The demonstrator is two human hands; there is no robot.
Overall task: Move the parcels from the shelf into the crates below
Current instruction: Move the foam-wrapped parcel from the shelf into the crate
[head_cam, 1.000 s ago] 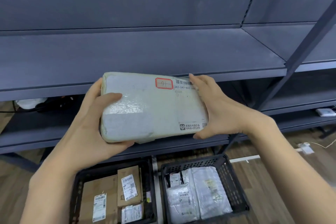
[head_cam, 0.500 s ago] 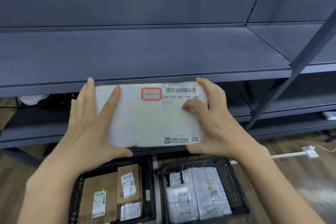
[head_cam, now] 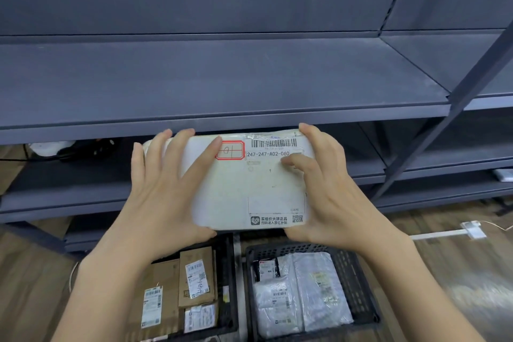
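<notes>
White parcel [head_cam: 249,183] held in mid-air, label face toward the person, just below the front lip of the grey shelf [head_cam: 222,83] and above the two crates on the floor. Left hand [head_cam: 163,191] lies across its left end, fingers straight and spread, thumb hooked under the bottom edge; right hand [head_cam: 327,189] clasps the right end, fingers curled over the top edge and face, thumb beneath. Risks, as judged: the wrapping looks smooth, and the flat left hand grips little, so the parcel could slide out on the way down. Left crate [head_cam: 230,280] holds brown cartons, right crate [head_cam: 358,286] white bags; a careless drop could land on the rim between them.
</notes>
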